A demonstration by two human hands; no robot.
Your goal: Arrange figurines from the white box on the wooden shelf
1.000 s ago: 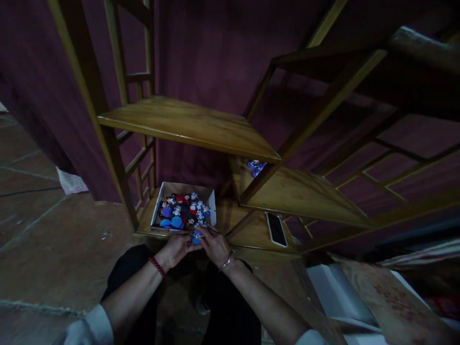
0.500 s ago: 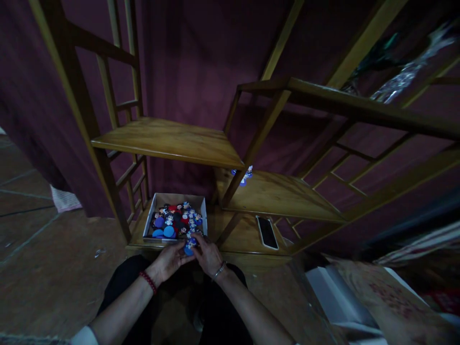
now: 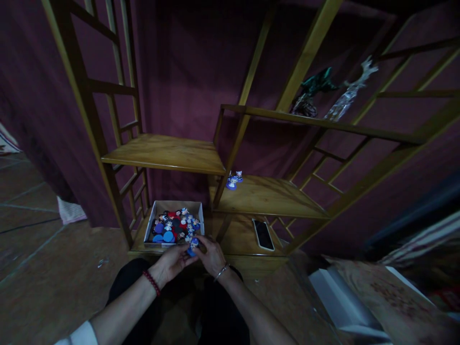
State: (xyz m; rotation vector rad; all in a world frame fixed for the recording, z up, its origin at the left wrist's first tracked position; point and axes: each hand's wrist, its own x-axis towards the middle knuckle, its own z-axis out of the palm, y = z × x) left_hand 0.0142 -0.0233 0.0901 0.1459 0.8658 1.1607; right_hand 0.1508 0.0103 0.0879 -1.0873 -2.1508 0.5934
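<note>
A small blue-and-white figurine (image 3: 194,244) on a round blue base is held between both hands, just in front of the box. My left hand (image 3: 174,261), with a red bead bracelet, grips it near the base. From the right, my right hand (image 3: 212,256), wearing a silver bangle, pinches its upper part. Behind them a shallow cardboard box (image 3: 148,229) holds several small figurines, red and black pieces and round blue bases (image 3: 168,236). A few similar figurines (image 3: 232,182) stand on the middle shelf at its left end.
The wooden shelf unit (image 3: 165,152) has boards at several heights. A phone (image 3: 264,235) lies on the bottom board, right of the box. A clear ornament (image 3: 343,103) and a dark green one (image 3: 318,81) stand higher up. An opened carton (image 3: 339,299) sits on the floor at right.
The view has shifted, showing more of the upper shelves at right. Both hands still hold the figurine, which now stands more upright with its face showing.
</note>
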